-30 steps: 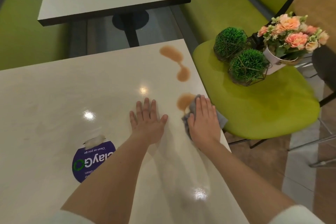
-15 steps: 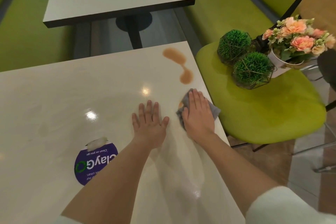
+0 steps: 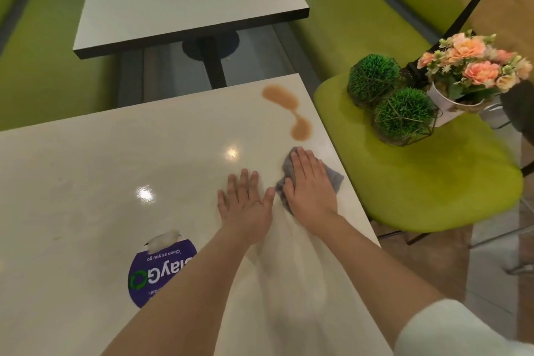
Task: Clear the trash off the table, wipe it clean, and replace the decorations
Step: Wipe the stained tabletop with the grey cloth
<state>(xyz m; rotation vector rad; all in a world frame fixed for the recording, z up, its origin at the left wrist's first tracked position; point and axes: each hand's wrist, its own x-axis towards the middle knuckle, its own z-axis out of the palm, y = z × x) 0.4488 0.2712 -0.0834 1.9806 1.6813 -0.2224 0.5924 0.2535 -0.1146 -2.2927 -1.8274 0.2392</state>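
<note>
Wiping stage, by the look of it. Right hand (image 3: 310, 185) flat on grey cloth (image 3: 335, 179), fingers (image 3: 303, 160) straight and together, pressing it to the counter (image 3: 86, 167). Cloth sits just short of the brown spill (image 3: 291, 108), near the counter's right edge. Left hand (image 3: 245, 202) flat beside the cloth, fingers spread, holding nothing.

Cloth likely soft, light, bunches easily; palm pressure over its middle suits better than a pinch. Surface glossy, probably slick when wet.

Spill lies close to the far right corner: strokes risk pushing liquid over the edge toward the green chair (image 3: 433, 182), where grass balls (image 3: 403, 114) and flower pot (image 3: 445, 100) wait. Open room lies left of the spill
</note>
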